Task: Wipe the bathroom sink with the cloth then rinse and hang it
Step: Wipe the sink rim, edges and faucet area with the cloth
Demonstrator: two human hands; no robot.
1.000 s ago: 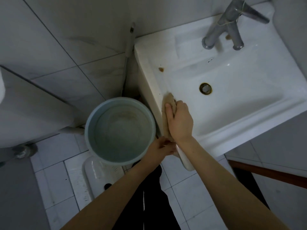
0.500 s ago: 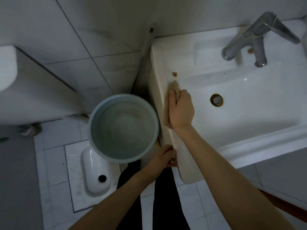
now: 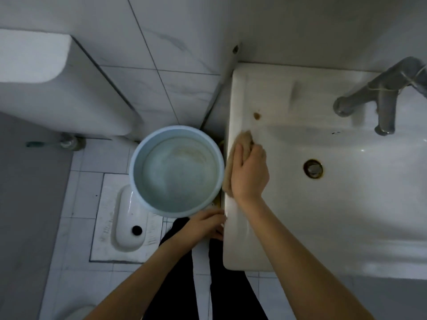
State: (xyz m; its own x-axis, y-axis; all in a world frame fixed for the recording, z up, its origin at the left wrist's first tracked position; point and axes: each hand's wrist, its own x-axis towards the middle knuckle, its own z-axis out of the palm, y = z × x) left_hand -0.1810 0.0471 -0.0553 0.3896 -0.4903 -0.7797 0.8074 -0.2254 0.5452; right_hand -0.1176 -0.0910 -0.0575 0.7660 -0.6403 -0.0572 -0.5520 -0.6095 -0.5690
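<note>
On sink rim [image 3: 233,93], right hand [image 3: 249,174] flat over cloth [image 3: 246,138]

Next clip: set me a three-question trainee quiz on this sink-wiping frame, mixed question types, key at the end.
1. True or false: the right hand presses the tan cloth on the left rim of the sink.
2. Where is the left hand? A) on the tap B) at the sink's front-left edge, below the bucket C) inside the bucket
3. Fill in: a small brown ___ marks the sink ledge just beyond the cloth.

Key
1. True
2. B; it sits beside the light blue bucket, away from the tap.
3. stain
</note>
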